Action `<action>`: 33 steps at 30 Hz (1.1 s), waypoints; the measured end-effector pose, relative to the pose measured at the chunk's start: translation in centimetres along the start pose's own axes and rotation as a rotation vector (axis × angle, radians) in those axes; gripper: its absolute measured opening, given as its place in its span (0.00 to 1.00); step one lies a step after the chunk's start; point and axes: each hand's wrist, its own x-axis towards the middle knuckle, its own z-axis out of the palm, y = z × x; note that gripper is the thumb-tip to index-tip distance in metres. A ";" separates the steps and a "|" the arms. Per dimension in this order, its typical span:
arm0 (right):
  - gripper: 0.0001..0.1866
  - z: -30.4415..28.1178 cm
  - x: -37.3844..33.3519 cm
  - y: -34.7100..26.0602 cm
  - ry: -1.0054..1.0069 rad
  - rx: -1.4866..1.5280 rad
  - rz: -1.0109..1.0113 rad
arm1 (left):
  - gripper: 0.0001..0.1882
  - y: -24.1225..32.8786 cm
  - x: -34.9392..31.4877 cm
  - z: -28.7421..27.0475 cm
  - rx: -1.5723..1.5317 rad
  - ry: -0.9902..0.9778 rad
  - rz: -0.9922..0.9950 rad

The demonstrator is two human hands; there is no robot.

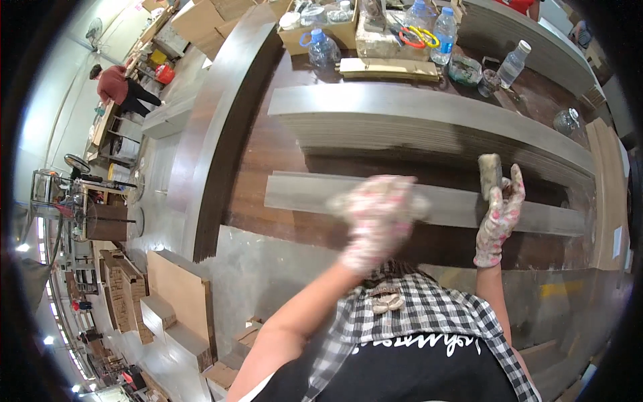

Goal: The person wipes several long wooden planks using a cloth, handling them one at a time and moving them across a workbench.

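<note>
Over the smooth, long grey strip (455, 209), the left gloved hand (382, 208) was blurred, its finger state not determinable, while the right gloved hand (499, 221) held a worn, rectangular block (491, 175), one finger extended. Beyond the strip, a layered stack of flat grey panels (415, 100) stood between it and the containers: a clear bowl (464, 69) with murky contents, a blue-capped bottle (443, 37) and a carton (347, 35) holding white-lidded jars (290, 21). Left of the strip stood another layered stack (224, 154).
</note>
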 end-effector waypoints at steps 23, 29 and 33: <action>0.43 -1.4 0.6 -2.7 0.235 -0.733 -0.073 | 0.15 -4.4 1.3 0.5 -0.146 -0.092 0.225; 0.44 -9.0 3.8 -2.7 0.342 -1.020 -0.063 | 0.25 -1.3 2.7 1.8 -0.030 -0.143 0.355; 0.48 -4.8 1.1 -1.0 0.112 -0.877 -0.348 | 0.40 5.6 4.6 3.1 -0.030 -0.433 0.300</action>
